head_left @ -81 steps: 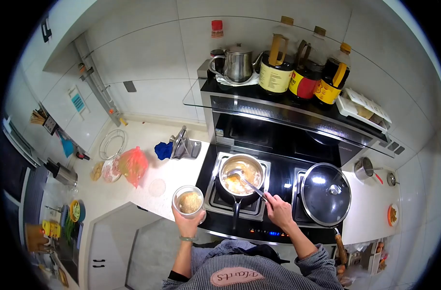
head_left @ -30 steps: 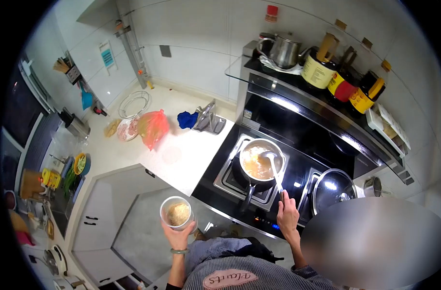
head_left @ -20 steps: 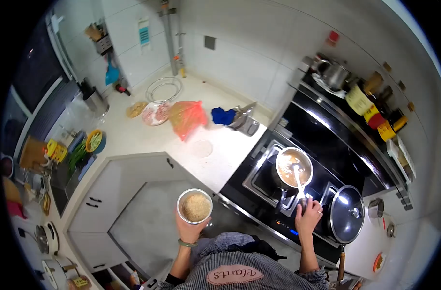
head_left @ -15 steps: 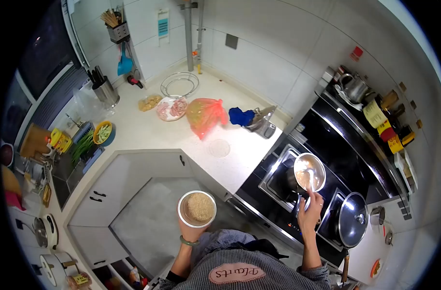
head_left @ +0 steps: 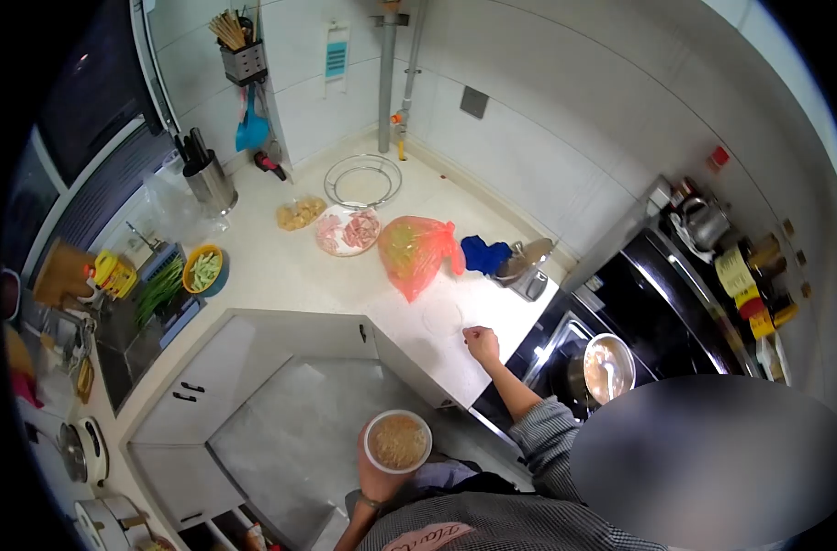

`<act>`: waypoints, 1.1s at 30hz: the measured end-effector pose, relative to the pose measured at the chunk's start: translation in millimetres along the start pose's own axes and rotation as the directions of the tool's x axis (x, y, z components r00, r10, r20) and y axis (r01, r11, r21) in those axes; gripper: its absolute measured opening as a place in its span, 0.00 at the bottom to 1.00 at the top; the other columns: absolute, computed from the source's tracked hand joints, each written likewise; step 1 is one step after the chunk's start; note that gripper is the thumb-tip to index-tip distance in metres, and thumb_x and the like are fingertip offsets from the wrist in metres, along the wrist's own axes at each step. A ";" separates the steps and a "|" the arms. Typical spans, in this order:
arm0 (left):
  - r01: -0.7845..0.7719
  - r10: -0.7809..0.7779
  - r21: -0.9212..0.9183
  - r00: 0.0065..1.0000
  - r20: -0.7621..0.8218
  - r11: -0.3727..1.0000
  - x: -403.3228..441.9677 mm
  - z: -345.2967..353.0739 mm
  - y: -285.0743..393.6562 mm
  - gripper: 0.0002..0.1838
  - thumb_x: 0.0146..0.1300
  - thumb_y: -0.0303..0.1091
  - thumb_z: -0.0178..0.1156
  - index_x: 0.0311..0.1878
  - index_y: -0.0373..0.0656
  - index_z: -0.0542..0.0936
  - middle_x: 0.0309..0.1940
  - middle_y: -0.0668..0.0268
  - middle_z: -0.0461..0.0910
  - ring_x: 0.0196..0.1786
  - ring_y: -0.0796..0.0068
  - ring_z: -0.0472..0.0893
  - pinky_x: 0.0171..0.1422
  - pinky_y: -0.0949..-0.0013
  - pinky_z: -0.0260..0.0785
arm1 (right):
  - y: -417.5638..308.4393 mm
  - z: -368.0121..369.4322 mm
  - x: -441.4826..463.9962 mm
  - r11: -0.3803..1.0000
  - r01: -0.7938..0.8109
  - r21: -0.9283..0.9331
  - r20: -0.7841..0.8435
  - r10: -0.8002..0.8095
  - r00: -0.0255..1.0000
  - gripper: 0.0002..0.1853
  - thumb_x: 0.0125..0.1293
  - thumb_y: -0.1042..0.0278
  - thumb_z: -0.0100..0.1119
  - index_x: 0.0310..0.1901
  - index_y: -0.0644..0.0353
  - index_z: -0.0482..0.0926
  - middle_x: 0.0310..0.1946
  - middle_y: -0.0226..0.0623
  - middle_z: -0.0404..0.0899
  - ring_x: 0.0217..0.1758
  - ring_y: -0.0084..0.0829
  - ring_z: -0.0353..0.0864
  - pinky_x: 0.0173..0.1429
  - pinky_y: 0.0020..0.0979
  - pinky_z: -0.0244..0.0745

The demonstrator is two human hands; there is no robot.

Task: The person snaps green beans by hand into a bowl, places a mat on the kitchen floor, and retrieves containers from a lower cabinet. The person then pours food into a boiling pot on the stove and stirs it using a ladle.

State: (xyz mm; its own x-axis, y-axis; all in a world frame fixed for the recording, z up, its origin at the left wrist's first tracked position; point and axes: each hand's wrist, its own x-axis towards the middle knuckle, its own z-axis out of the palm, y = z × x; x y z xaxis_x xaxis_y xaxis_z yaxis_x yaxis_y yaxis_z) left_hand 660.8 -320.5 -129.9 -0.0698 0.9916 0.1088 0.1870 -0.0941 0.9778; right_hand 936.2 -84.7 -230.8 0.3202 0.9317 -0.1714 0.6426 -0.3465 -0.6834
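My left hand (head_left: pixel 379 477) is wrapped round a round container (head_left: pixel 397 442) of pale tan, grainy food, held over the floor in front of my body. Over the counter's right end is my right hand (head_left: pixel 481 346), its fingers curled in; whether anything small is in them cannot be made out. Close by it, a faint round disc (head_left: pixel 442 317) lies on the counter. On the stove, the pot (head_left: pixel 608 369) holds a light brown liquid, and a ladle (head_left: pixel 608 375) rests in it with no hand on it.
A red plastic bag (head_left: pixel 415 255), a plate of meat (head_left: pixel 348 230), a wire rack (head_left: pixel 363 181) and a blue cloth (head_left: pixel 484 254) lie on the counter (head_left: pixel 290 275). The knife block (head_left: pixel 210 182) stands further left. Bottles and a kettle (head_left: pixel 706 222) are above the stove. A blurred oval hides the lower right.
My right hand has let go of the ladle and moved left from the pot to over the counter. My left hand still holds the container. The view has turned left.
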 end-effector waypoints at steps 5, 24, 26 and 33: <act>0.123 -0.122 0.012 0.990 -0.075 0.992 4.4 1.0 -2.4 0.50 0.32 0.34 0.81 0.62 0.35 0.65 0.52 0.57 0.73 0.56 0.62 0.75 0.61 0.61 0.68 | 12.9 52.6 44.2 0.971 -0.157 -0.183 -0.183 0.123 0.975 0.19 0.58 0.51 0.58 0.33 0.61 0.83 0.32 0.49 0.83 0.38 0.47 0.83 0.45 0.42 0.76; -0.250 0.230 0.059 0.944 0.236 0.967 128.7 179.0 -10.5 0.52 0.35 0.33 0.77 0.66 0.37 0.60 0.57 0.51 0.69 0.60 0.52 0.69 0.64 0.56 0.63 | -38.7 -157.2 -124.5 0.868 0.487 0.093 -0.399 -0.416 0.817 0.14 0.59 0.80 0.56 0.47 0.61 0.80 0.40 0.44 0.83 0.39 0.38 0.85 0.43 0.31 0.78; -0.153 0.185 -0.152 0.956 0.226 0.977 129.6 191.6 -19.7 0.52 0.35 0.31 0.77 0.66 0.37 0.60 0.58 0.50 0.69 0.61 0.51 0.69 0.65 0.56 0.62 | -45.6 -158.2 -142.9 0.792 0.611 -0.014 -0.359 -0.574 0.736 0.14 0.57 0.79 0.58 0.46 0.61 0.80 0.43 0.41 0.82 0.44 0.40 0.83 0.47 0.35 0.79; -0.376 0.356 0.053 0.907 0.226 0.925 130.2 181.1 -27.2 0.49 0.45 0.30 0.70 0.70 0.34 0.54 0.65 0.48 0.62 0.68 0.56 0.63 0.71 0.58 0.56 | -33.7 -139.2 -163.9 0.628 0.744 -0.226 -0.082 -0.774 0.628 0.14 0.56 0.76 0.60 0.46 0.60 0.79 0.52 0.37 0.77 0.60 0.41 0.73 0.64 0.41 0.69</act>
State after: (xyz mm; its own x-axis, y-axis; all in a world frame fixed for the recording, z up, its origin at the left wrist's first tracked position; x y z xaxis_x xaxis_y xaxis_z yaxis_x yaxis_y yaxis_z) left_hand 824.1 -172.8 -174.8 0.2251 0.8855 0.4064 0.2510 -0.4557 0.8540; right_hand 958.9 -240.8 -80.8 -0.2391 0.8448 0.4787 0.7996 0.4510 -0.3966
